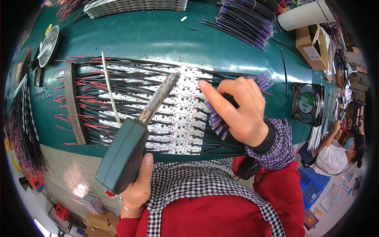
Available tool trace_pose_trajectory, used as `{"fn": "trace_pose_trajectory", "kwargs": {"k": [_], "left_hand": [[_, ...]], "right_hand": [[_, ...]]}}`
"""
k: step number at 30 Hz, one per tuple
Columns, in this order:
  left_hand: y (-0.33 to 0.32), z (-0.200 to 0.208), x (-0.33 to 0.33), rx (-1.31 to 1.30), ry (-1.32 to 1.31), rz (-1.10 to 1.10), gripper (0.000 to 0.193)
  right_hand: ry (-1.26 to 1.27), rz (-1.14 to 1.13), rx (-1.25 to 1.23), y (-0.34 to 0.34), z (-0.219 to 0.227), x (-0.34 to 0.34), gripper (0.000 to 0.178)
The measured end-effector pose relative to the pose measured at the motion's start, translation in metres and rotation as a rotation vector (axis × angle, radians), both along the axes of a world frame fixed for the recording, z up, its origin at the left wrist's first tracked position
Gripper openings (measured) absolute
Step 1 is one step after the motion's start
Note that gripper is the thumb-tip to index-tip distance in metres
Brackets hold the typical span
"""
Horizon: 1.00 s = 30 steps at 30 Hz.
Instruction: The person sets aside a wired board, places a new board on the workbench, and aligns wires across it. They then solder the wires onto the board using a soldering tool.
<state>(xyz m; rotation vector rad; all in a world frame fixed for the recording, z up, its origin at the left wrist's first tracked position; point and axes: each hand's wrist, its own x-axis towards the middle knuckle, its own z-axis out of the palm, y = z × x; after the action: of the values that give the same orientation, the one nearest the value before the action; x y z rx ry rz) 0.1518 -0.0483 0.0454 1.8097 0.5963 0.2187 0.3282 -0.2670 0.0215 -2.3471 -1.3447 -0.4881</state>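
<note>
My left hand (137, 187) is closed around the handle of a dark green soldering gun (125, 152). Its worn metal tip reaches up over a panel of white circuit boards (185, 118). In my right hand (242, 110), the curled fingers keep a bundle of short dark wires with blue and red ends (217, 124). The index finger of that hand stretches to the upper right part of the panel, by a wire end. Rows of black wires with red tips (92, 85) run leftward from the boards.
A dark bar (75, 104) and a thin pale strip (109, 89) lie across the wires. At right stands a black fan (308, 103), below a cardboard box (312, 47). Wire piles (242, 21) and stacked boards (136, 7) lie at the far side. A co-worker (335, 152) sits at far right.
</note>
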Motion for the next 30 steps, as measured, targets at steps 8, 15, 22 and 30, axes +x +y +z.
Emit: {"fn": "trace_pose_trajectory", "kwargs": {"k": [8, 15, 22, 30], "left_hand": [[0.001, -0.004, -0.003, 0.02, 0.01, -0.139, 0.043], [-0.006, -0.006, 0.005, 0.072, 0.036, -0.069, 0.032], [-0.007, -0.011, 0.006, 0.089, -0.002, -0.101, 0.03], [-0.009, -0.009, 0.013, 0.081, 0.041, -0.123, 0.023]], "right_hand": [[0.134, -0.069, -0.052, 0.001, -0.024, 0.002, 0.042], [0.097, -0.04, 0.049, 0.002, -0.032, 0.004, 0.029], [0.075, -0.045, 0.0, 0.005, -0.032, 0.003, 0.026], [0.154, -0.037, -0.022, 0.006, -0.027, 0.002, 0.033]]}}
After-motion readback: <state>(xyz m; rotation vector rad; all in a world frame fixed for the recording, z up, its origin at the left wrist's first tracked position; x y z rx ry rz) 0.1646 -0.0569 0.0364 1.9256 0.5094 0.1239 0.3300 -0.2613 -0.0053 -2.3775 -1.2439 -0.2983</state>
